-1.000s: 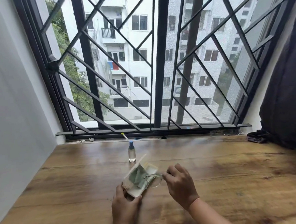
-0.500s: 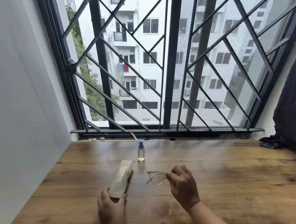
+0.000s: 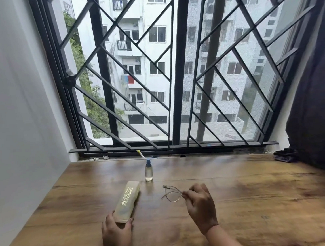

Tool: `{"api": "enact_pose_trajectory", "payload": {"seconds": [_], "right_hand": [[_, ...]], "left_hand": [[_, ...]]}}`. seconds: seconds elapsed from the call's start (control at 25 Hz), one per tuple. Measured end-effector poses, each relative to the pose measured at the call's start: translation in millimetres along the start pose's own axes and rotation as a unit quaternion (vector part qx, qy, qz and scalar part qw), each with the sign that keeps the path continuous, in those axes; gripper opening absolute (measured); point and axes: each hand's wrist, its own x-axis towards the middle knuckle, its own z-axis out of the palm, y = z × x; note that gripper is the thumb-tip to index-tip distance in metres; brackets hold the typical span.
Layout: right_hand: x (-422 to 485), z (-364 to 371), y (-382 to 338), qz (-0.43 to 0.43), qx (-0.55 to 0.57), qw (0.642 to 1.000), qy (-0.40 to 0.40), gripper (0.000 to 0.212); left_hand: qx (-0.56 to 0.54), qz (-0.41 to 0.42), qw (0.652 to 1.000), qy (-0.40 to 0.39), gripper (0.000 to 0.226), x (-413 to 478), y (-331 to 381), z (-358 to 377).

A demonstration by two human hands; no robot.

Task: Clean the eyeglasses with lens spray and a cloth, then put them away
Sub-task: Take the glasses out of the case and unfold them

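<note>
On the brown wooden tabletop (image 3: 236, 175), the left hand (image 3: 116, 232) grips the near end of a closed pale-yellow rectangular glasses case (image 3: 127, 201), contents hidden. The right hand (image 3: 200, 205) pinches thin gold wire-rimmed eyeglasses (image 3: 172, 193) beside it. A small clear spray bottle with blue cap (image 3: 148, 170) stands behind, liquid inside.

The spray bottle (image 3: 148, 170) stands on the worktop (image 3: 255, 193), before the window grille (image 3: 174, 84). Nearer than the bottle, the glasses case (image 3: 126, 201) lies to its left and the eyeglasses (image 3: 172, 193) to its right; a dark cloth (image 3: 284, 155) lies far right of it.
</note>
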Motion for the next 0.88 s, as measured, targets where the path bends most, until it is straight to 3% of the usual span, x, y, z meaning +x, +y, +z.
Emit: {"api": "enact_pose_trajectory", "payload": {"seconds": [0.12, 0.2, 0.32, 0.4, 0.52, 0.6, 0.68, 0.88], "right_hand": [[2, -1, 3, 0.127, 0.115, 0.985, 0.026, 0.016], [7, -3, 4, 0.24, 0.225, 0.944, 0.032, 0.016], [13, -9, 2, 0.392, 0.438, 0.807, 0.059, 0.012], [12, -14, -2, 0.462, 0.531, 0.708, 0.066, 0.015], [7, -19, -11, 0.5, 0.639, 0.581, 0.066, 0.023], [4, -21, -19, 0.498, 0.692, 0.52, 0.055, 0.021], [3, -20, -24, 0.496, 0.716, 0.488, 0.048, 0.016], [-1, -14, -28, 0.507, 0.729, 0.458, 0.042, 0.01]], "left_hand": [[0.004, 0.003, 1.0, -0.008, 0.077, -1, -1, 1], [0.012, 0.026, 1.0, 0.008, 0.079, 0, -8, 7], [0.02, 0.114, 0.99, 0.079, 0.083, -4, -6, 15], [0.013, 0.187, 0.979, 0.083, 0.08, -16, 10, 18], [-0.023, 0.258, 0.966, -0.011, 0.056, -27, 48, 20], [-0.069, 0.286, 0.953, -0.07, 0.035, -36, 77, 19], [-0.093, 0.29, 0.945, -0.118, 0.026, -43, 98, 22], [-0.111, 0.281, 0.939, -0.164, 0.026, -47, 123, 22]]}}
